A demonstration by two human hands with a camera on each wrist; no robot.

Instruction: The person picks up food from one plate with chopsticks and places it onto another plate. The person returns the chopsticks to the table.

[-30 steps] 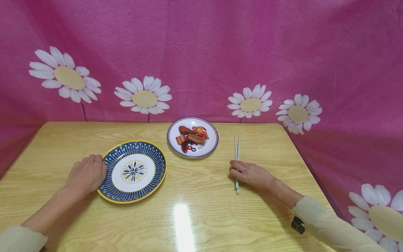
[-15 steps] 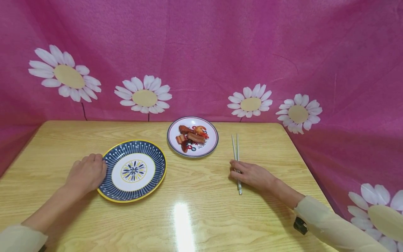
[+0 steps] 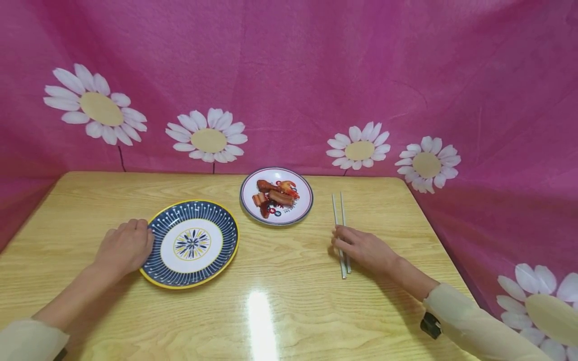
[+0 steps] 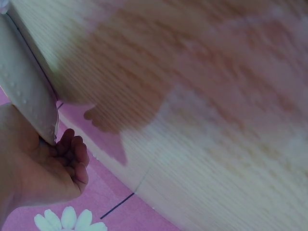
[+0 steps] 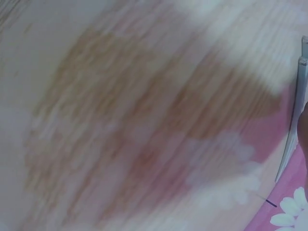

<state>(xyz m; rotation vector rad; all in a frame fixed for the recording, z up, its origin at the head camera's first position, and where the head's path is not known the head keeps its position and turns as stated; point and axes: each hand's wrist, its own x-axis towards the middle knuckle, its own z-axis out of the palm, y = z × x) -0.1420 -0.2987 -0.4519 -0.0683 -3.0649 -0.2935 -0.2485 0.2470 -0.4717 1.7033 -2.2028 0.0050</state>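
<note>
In the head view, my left hand (image 3: 124, 246) grips the left rim of a large dark blue plate (image 3: 228, 235) with a yellow edge and a white patterned centre. The left wrist view shows the pale outside of this plate (image 4: 24, 72), with curled fingers of the left hand (image 4: 48, 168) at its rim. Over to the right, my right hand (image 3: 365, 249) holds a pair of silvery chopsticks (image 3: 334, 208) around their middle, thin ends pointing away and spread a little apart. At the right wrist view's edge, the chopsticks (image 5: 299, 86) show beside part of a finger.
Between the hands, further back, a smaller white plate (image 3: 300, 213) carries several pieces of food: a drumstick (image 3: 265, 186), a shrimp (image 3: 289, 189) and brownish meat pieces (image 3: 281, 198). A pink curtain (image 3: 289, 75) with daisies hangs behind the wood-grain table (image 3: 203, 321).
The chopsticks have gone from lying close together to spread apart, their back ends shifting right. My right hand has moved slightly right; the left hand and both plates stay put.
</note>
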